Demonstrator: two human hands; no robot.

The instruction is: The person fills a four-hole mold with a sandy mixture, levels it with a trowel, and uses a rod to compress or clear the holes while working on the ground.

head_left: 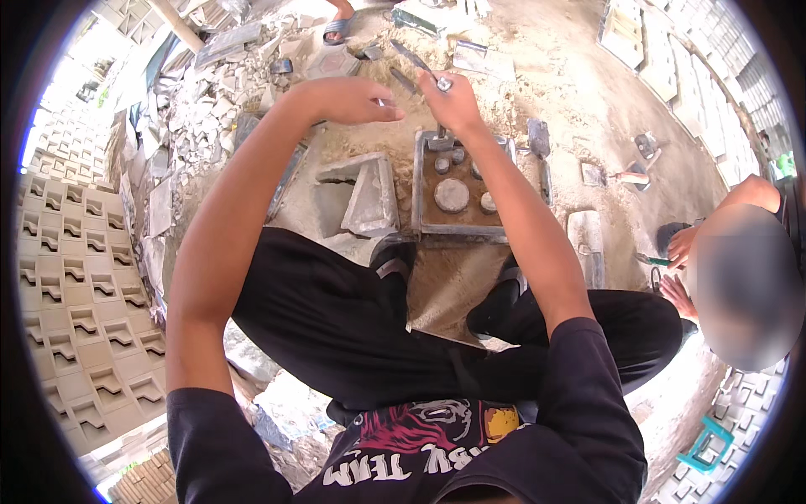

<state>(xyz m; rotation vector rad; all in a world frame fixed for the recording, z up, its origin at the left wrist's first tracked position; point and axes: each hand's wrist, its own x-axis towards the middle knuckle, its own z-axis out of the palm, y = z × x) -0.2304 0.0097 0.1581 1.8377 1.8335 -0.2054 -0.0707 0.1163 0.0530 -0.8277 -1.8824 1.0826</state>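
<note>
My right hand (453,102) is closed around a narrow-bladed metal trowel (408,55), its blade pointing away to the far left. A second dark, blade-like strip (403,80) lies just below it; I cannot tell whether it is a separate tool or a shadow. To the left, my left hand (357,101) hovers with its fingers stretched toward the right hand, a small pale glint between thumb and fingers. Below my hands sits a square frame (417,197) filled with brown sandy material, with several grey round pieces, the largest a flat disc (452,195). My right forearm hides part of its right side.
A pale broken block (369,197) stands left of the frame, with rubble (214,109) beyond. To the right lie a brick-shaped block (586,235) and a trowel (634,175). A co-worker's hand (680,248) is near a green-handled tool (653,259). Another person's sandalled foot (336,29) shows far off.
</note>
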